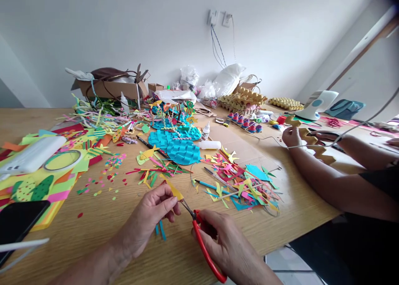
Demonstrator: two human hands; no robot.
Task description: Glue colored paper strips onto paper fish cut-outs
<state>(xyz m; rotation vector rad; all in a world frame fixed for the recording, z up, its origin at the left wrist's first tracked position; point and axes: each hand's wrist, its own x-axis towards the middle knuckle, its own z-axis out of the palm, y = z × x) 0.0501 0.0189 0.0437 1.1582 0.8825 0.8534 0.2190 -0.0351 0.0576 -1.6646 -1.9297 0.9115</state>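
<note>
Between the thumb and fingers of my left hand [156, 212] is a small yellow-orange piece of paper [175, 191]. My right hand [226, 239] grips red-handled scissors [199, 231], whose blades meet the paper's lower right edge. Two thin blue paper strips [161, 230] show just below my left fingers. Ahead lie green and red paper scraps [156, 168] and a blue layered paper base [183, 152]. To the right of the hands is a heap of coloured offcuts [246, 181] with a blue pencil [212, 186].
A co-worker's hands [292, 137] hold egg-carton pieces [310, 139] and scissors at the right. Coloured paper sheets [59, 195], a roll of tape [62, 159] and a black phone [23, 222] lie left. A glue bottle [206, 131] stands behind the base. A white cable [352, 131] crosses the right side.
</note>
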